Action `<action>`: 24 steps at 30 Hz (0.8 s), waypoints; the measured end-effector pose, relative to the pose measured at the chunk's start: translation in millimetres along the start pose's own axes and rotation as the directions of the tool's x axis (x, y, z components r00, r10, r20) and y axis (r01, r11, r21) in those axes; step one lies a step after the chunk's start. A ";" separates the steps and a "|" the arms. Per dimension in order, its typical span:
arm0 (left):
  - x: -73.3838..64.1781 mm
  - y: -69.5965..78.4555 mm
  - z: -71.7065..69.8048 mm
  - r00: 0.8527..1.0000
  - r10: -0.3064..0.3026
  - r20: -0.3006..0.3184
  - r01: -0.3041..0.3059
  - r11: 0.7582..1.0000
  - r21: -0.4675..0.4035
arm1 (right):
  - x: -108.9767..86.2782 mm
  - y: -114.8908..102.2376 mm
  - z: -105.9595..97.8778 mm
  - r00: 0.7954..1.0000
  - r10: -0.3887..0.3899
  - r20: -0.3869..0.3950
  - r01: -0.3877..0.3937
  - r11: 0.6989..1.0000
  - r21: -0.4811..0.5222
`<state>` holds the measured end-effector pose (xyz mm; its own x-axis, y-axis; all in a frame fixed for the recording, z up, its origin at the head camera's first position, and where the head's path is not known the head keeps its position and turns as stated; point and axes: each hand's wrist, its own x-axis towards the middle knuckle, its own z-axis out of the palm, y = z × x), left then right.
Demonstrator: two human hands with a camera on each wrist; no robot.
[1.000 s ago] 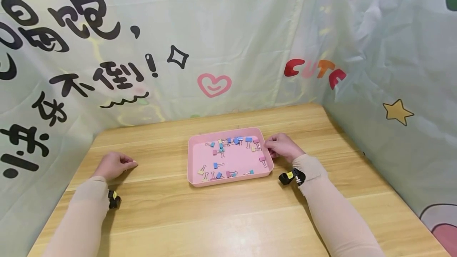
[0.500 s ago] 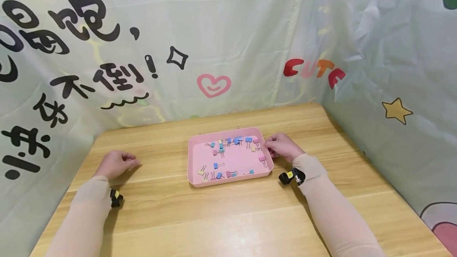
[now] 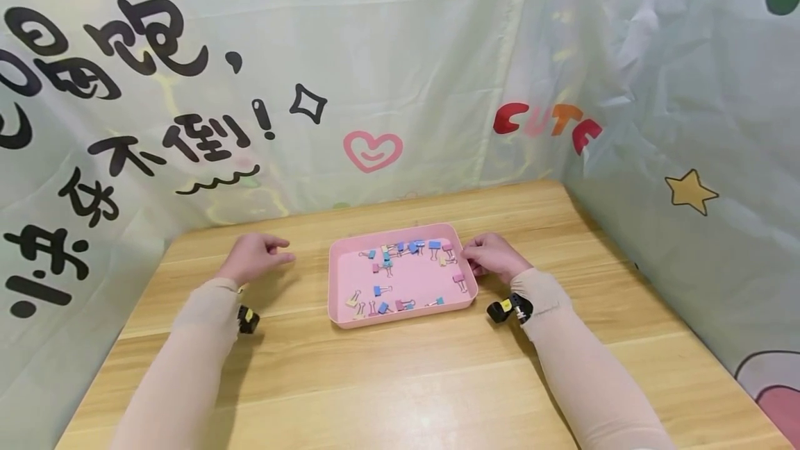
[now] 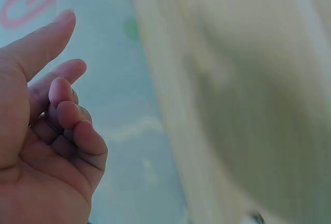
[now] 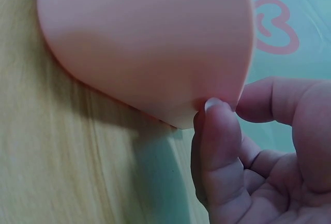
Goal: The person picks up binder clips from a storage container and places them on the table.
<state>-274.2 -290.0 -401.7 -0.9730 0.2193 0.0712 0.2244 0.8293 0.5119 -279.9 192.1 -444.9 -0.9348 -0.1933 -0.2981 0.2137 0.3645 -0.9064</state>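
Observation:
A shallow pink tray (image 3: 417,285) lies on the wooden table, with several small binder clips inside. Among them are a blue binder clip (image 3: 434,245) along the back and a pink binder clip (image 3: 458,278) by the right wall. My right hand (image 3: 495,255) pinches the tray's right end; in the right wrist view, thumb (image 5: 222,131) and index finger grip its wall (image 5: 155,74). Left of the tray, above the table, my left hand (image 3: 253,257) holds nothing. Its thumb and index finger reach out while the other fingers (image 4: 70,113) are loosely bent.
Printed cloth (image 3: 437,75) hangs behind the table (image 3: 375,380) and along both sides. Each wrist wears a small black camera, such as the one on the right wrist (image 3: 500,310).
My left hand has moved right and away from me, towards the tray, and its fingers have spread apart. The right hand and the tray have stayed in place.

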 end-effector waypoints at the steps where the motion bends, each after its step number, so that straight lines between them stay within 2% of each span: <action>1: 4.7 7.1 2.5 1.000 0.017 0.003 -0.017 1.000 -0.004 | -0.4 -0.2 -0.1 1.000 0.000 0.002 0.000 1.000 -0.001; 7: 30.1 44.7 19.9 0.996 0.084 0.033 -0.083 0.996 -0.022 | -3.1 -2.6 0.7 1.000 0.002 0.006 -0.001 1.000 -0.005; 19: 68.6 111.8 60.8 0.988 0.079 0.129 -0.075 0.997 -0.034 | 0.4 -0.7 0.0 1.000 0.002 -0.005 -0.002 1.000 -0.015; 24: 78.3 134.8 79.7 0.979 0.114 0.168 -0.106 0.993 -0.059 | -0.4 -1.0 0.3 1.000 0.008 -0.013 -0.008 1.000 -0.010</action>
<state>-316.0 -120.1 -395.4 -0.9181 0.3961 -0.0160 0.3224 0.7695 0.5513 -279.7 191.5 -444.0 -0.9366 -0.1786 -0.3016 0.2186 0.3752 -0.9008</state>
